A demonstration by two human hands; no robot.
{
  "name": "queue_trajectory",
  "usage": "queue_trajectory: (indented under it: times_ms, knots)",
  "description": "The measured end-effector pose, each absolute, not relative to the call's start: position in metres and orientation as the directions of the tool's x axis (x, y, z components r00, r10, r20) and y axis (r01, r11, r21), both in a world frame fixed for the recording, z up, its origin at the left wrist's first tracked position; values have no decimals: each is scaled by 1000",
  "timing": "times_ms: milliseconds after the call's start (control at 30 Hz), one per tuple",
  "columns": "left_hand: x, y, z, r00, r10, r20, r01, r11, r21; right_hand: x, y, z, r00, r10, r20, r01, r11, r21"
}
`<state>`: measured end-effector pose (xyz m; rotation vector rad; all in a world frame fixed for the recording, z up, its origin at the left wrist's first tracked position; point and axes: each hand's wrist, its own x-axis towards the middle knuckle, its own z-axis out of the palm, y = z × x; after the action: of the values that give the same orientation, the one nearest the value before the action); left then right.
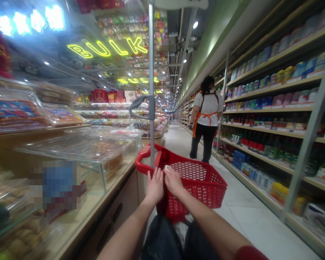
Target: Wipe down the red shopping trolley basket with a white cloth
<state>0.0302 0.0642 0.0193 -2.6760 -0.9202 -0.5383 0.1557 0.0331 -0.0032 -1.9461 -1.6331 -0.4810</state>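
A red plastic shopping basket [203,180] on a trolley rolls ahead of me in a shop aisle, and a grey pole [151,83] rises from its near rim. My left hand [155,185] rests on the basket's near rim beside the pole, fingers stretched forward and flat. My right hand [173,180] lies next to it on the same rim, fingers curled over a small pale thing I cannot make out. Both hands touch each other at the rim.
A glass-topped counter [97,173] with bulk biscuits and snacks runs along the left. Shelves of bottles, tins and packets [273,119] line the right. A person in a white top and orange apron [206,119] stands ahead on the right of the tiled aisle [249,216].
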Motion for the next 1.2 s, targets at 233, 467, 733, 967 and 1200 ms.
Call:
queue_trajectory:
  times_ms: [233, 467, 733, 967, 1200]
  knots:
    - [44, 71, 21, 745, 518, 420, 627, -759, -176, 213, -9, -34, 508, 705, 495, 861, -435, -265]
    - [64, 57, 6, 780, 511, 360, 595, -785, -175, 182, 8, -25, 290, 814, 504, 957, -227, -183]
    - [78, 57, -3, 800, 481, 358, 571, -794, -210, 228, -24, -37, 479, 745, 464, 877, -398, -268]
    - [88, 52, -7, 808, 502, 309, 575, -785, -229, 221, -14, -37, 340, 787, 515, 940, -260, -223]
    - [99, 46, -8, 814, 504, 289, 569, -790, -228, 285, -66, -60, 638, 606, 476, 766, -565, -307]
